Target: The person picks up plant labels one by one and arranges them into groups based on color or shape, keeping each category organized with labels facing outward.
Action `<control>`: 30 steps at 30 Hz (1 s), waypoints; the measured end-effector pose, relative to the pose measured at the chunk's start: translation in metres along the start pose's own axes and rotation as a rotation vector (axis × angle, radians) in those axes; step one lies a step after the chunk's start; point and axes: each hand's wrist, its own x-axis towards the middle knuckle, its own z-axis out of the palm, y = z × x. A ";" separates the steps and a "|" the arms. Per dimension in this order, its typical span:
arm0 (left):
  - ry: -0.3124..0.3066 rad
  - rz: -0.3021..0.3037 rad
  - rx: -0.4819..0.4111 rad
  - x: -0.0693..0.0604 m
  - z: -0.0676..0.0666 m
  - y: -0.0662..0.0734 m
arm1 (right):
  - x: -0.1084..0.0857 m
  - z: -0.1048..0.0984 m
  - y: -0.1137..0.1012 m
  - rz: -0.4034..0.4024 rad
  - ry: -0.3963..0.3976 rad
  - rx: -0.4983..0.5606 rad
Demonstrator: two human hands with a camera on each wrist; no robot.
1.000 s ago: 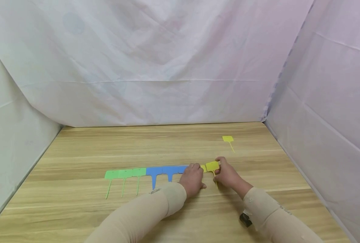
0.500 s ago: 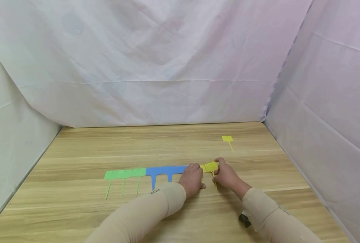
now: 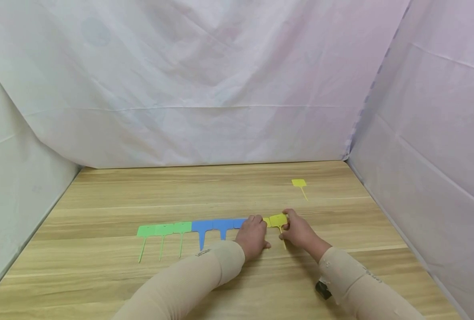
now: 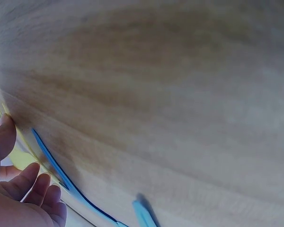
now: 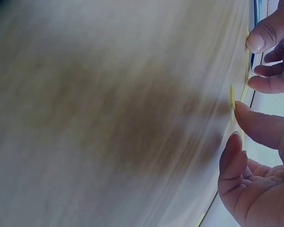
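Observation:
A row of T-shaped plastic plant labels lies on the wooden table. Green labels (image 3: 164, 229) stand at its left, blue labels (image 3: 222, 224) in the middle, yellow at its right end. My left hand (image 3: 253, 237) rests across the last blue head and the first yellow label (image 3: 267, 221), partly covering both; its thumb touches the yellow stem in the right wrist view. My right hand (image 3: 301, 229) holds the end yellow label (image 3: 278, 220) between thumb and fingers, by its right edge and stem. That label's head meets its yellow neighbour.
Another yellow label (image 3: 299, 182) lies alone farther back on the right of the table (image 3: 181, 186). White cloth (image 3: 205, 89) hangs behind and along both sides. Near the right sleeve sits a small dark object (image 3: 323, 290).
The right hand has drawn the end yellow label slightly left, against its neighbour. My left hand keeps its place on the row.

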 end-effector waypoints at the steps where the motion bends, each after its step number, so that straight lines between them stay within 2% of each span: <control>1: 0.000 0.000 0.000 0.000 0.000 0.000 | 0.000 0.000 0.000 -0.001 0.000 -0.002; 9: -0.008 0.003 0.001 -0.001 -0.001 0.000 | -0.002 -0.002 0.002 -0.033 0.005 -0.038; 17: -0.014 0.003 0.003 -0.001 -0.001 0.000 | -0.002 -0.001 0.005 -0.007 -0.016 -0.046; 26: -0.018 -0.003 -0.003 -0.002 -0.003 0.001 | 0.000 -0.002 0.007 -0.044 -0.020 -0.079; 30: -0.015 -0.005 0.001 -0.001 -0.003 0.001 | 0.001 -0.002 0.008 -0.036 -0.030 -0.093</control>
